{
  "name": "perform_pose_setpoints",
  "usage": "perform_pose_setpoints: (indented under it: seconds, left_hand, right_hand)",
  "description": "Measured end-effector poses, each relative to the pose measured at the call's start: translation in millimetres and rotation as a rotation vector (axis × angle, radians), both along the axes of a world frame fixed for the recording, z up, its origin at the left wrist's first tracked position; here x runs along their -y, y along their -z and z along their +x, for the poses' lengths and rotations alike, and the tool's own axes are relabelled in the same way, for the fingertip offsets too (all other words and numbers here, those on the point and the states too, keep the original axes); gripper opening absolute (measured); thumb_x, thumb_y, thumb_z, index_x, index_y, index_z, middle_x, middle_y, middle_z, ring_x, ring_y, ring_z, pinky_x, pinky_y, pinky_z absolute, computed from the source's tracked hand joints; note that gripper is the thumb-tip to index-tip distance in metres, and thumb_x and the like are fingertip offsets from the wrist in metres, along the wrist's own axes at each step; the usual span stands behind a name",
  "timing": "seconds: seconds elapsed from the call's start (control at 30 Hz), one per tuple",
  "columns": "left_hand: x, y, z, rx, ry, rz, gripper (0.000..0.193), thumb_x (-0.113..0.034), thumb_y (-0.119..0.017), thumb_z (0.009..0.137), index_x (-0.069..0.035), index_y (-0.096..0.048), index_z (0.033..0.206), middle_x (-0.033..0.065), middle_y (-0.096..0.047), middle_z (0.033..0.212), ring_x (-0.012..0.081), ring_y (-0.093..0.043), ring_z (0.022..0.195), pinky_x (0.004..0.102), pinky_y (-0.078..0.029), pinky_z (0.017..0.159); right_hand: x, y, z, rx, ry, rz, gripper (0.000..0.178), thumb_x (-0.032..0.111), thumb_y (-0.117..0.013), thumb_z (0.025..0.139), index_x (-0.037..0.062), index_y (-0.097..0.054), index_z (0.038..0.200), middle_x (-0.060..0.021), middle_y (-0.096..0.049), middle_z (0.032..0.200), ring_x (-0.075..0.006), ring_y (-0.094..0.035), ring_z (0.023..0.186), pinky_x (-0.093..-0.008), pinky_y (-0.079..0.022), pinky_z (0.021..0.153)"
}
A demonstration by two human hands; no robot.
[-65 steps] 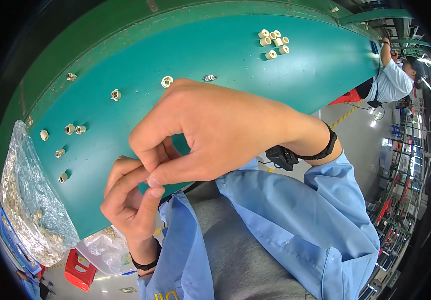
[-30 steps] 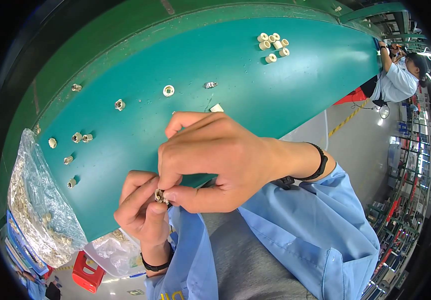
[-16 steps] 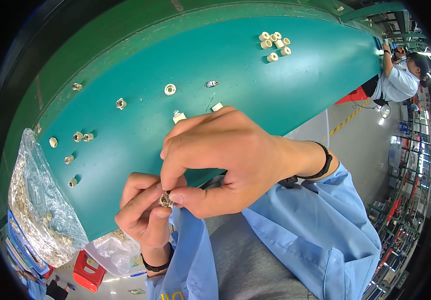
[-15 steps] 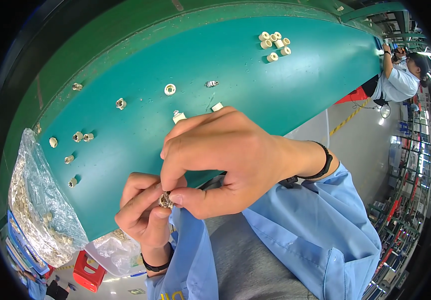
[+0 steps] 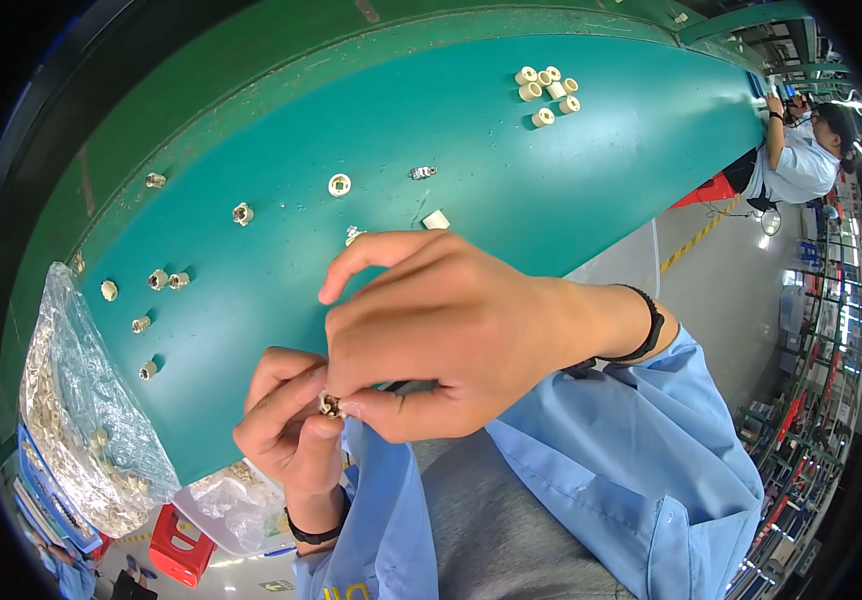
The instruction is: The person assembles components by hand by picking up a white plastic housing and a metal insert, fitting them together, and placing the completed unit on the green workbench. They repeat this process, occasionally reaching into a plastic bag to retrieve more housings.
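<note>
Head view. At left, a clear plastic bag (image 5: 91, 420) of small parts lies along the edge of the green worktable (image 5: 251, 290); just right of it stand several loose cream-and-metal fittings (image 5: 159, 279). Next comes the left hand (image 5: 286, 420), its thumb and forefinger pinched on a small metal-lined fitting (image 5: 330, 406), the remaining fingers curled. The fitting sits above the person's lap, just off the table's near edge, right of the left fingertips and left of the right thumb tip. Neither hand is nearer: both touch it. Its open end appears to face upward; the fingers cover too much for its long axis to be told. The right hand (image 5: 441, 345) closes on it from the right with thumb and a bent finger, another finger raised clear. Beyond, upper right, is a cluster of cream sleeves (image 5: 531, 91). Writing: yellow lettering (image 5: 346, 592) on the blue jacket (image 5: 601, 450), cut by the lower edge; none can be made out on the parts.
</note>
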State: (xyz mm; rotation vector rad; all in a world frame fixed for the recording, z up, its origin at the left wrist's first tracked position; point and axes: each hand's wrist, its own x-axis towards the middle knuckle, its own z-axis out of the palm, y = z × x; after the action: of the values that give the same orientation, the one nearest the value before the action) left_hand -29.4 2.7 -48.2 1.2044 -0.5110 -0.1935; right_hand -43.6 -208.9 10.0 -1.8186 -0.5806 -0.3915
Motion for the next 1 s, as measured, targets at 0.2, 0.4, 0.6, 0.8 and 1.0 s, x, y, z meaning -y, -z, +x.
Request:
perform_pose_setpoints:
  seconds: [0.2, 0.4, 0.6, 0.8, 1.0]
  left_hand:
    - [-8, 15, 6, 0.048, -0.024, -0.013, 0.036, -0.026, -0.077, 0.095, 0.005, -0.07, 0.114, 0.0168, -0.063, 0.098, 0.0231, -0.064, 0.075, 0.0309, -0.052, 0.06]
    - [-1, 16, 4, -0.2, 0.047, -0.158, 0.028, -0.015, -0.075, 0.095, 0.004, -0.07, 0.115, 0.0167, -0.063, 0.103, 0.0249, -0.065, 0.078, 0.0333, -0.053, 0.065]
    - [-3, 27, 11, -0.314, -0.029, -0.139, 0.024, -0.002, -0.07, 0.095, 0.004, -0.069, 0.117, 0.0176, -0.064, 0.112, 0.0247, -0.066, 0.089, 0.0374, -0.056, 0.079]
    - [2, 23, 16, -0.37, -0.058, -0.141, 0.025, 0.005, -0.067, 0.094, 0.006, -0.069, 0.12, 0.0183, -0.065, 0.117, 0.0246, -0.067, 0.095, 0.0388, -0.057, 0.084]
    - [24, 1, 17, -0.234, -0.022, -0.149, 0.026, 0.008, -0.066, 0.095, 0.007, -0.068, 0.121, 0.0182, -0.065, 0.117, 0.0239, -0.069, 0.094, 0.0368, -0.059, 0.083]
  right_hand:
    - [-5, 16, -3, 0.073, 0.055, -0.003, 0.007, 0.006, -0.075, 0.083, 0.0077, -0.072, 0.089, -0.0011, -0.066, 0.074, -0.0203, -0.061, 0.061, -0.0388, -0.053, 0.08]
    - [47, 19, 35, -0.111, 0.27, -0.49, 0.016, 0.012, -0.072, 0.087, 0.0061, -0.073, 0.102, -0.0077, -0.07, 0.09, -0.027, -0.068, 0.084, -0.0403, -0.051, 0.08]
    - [60, 48, 71, -0.16, 0.206, -0.874, 0.021, 0.013, -0.071, 0.09, 0.0047, -0.072, 0.109, -0.0089, -0.071, 0.095, -0.0278, -0.068, 0.089, -0.0373, -0.053, 0.083]
    - [50, 26, 53, -0.59, -0.054, -0.065, 0.019, 0.009, -0.072, 0.093, 0.001, -0.07, 0.11, -0.0068, -0.073, 0.091, -0.0172, -0.07, 0.082, -0.0316, -0.054, 0.076]
    - [30, 15, 22, -0.573, -0.115, 0.32, 0.016, -0.001, -0.07, 0.092, -0.0017, -0.07, 0.108, -0.0066, -0.074, 0.091, -0.0125, -0.068, 0.081, -0.0308, -0.053, 0.069]
